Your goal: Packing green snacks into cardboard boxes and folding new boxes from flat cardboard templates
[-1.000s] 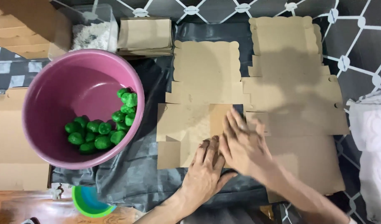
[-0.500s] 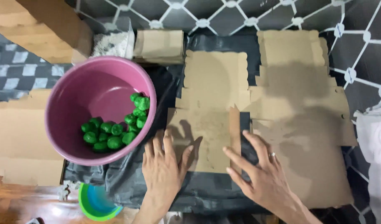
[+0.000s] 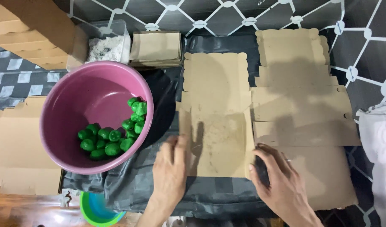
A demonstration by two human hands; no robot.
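Pressing both side flaps of a brown cardboard box blank [image 3: 216, 143] upward, a person works over a black plastic sheet [image 3: 159, 189] spread on the floor, seen from the head camera. The left hand [image 3: 169, 168] lies against the blank's left edge, fingers straight and together, thumb tucked at the flap so the crease stands up. The right hand [image 3: 277, 180] cups the right edge, fingers curled around the raised flap and gripping it. The blank lies directly in front of the person, between the two hands, its scalloped lid panel stretching away from them.

One pink plastic basin [image 3: 92, 115] sits just left of the blank, within easy reach, holding a heap of small green lumps [image 3: 113, 134], roughly twenty, too bunched for an exact count. Right of the blank, more flat cardboard blanks [image 3: 302, 109] overlap in a fanned pile, at least three. One stack of folded brown paper bags [image 3: 156, 48] rests beyond, beside one clear tub of white material [image 3: 104, 44]. One small green and blue bowl [image 3: 98, 208] sits near the left wrist.
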